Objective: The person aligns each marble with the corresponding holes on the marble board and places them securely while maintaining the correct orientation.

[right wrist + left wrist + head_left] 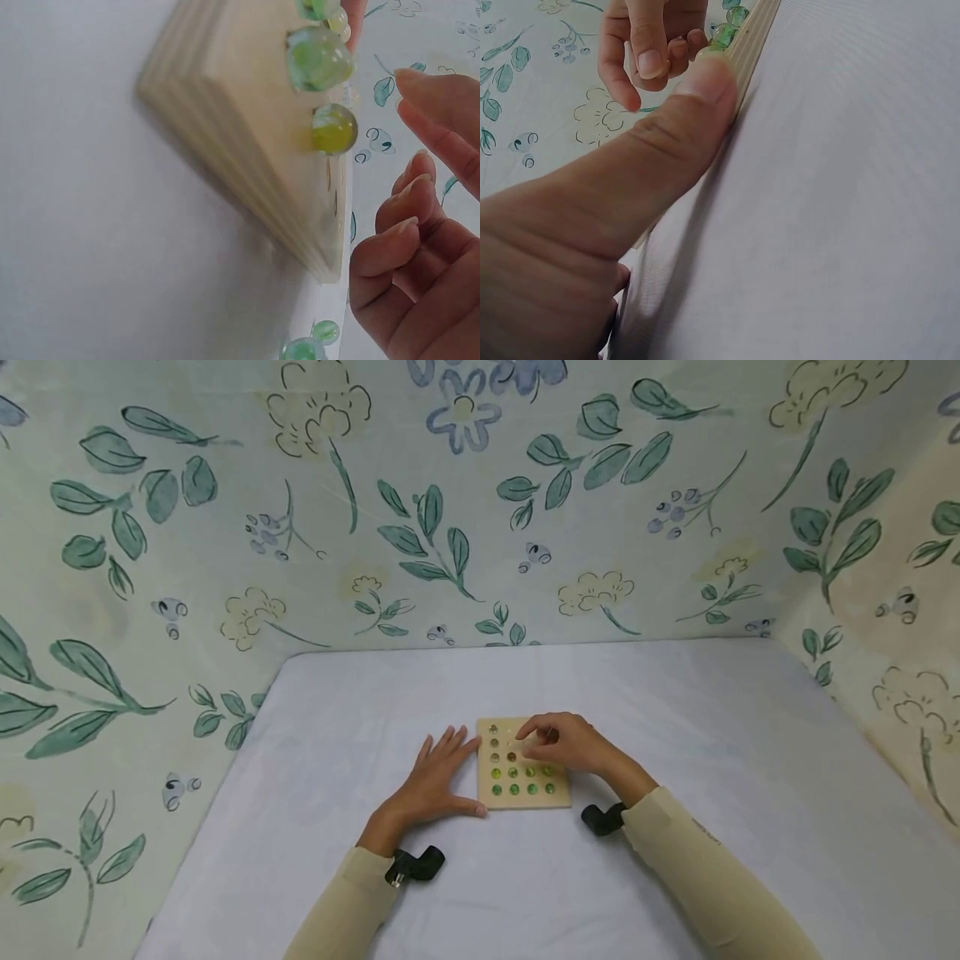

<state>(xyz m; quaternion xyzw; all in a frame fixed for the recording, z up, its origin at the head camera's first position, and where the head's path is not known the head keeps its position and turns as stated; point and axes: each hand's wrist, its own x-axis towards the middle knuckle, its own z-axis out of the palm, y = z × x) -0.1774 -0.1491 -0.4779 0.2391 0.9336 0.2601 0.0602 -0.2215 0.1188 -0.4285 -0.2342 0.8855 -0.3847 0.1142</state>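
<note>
A square light wooden board [522,804] lies on the white-covered table. Glass marbles sit in its holes: green marbles [513,789] fill the near two rows, and clear, darker marbles [493,743] run up the left column. My left hand [431,783] is spread along the board's left side, thumb at its near left corner and a fingertip at its left edge. Over the board's far right part hovers my right hand [566,742], its fingers loosely bent. In the right wrist view its fingertips [411,81] are beside a yellow-green marble [334,129], with nothing seen between them.
Two loose green marbles [304,349] lie past the board's corner in the right wrist view. Black wrist cameras [426,863] are strapped on both wrists. A flower-patterned cloth [420,602] hangs behind and beside the table.
</note>
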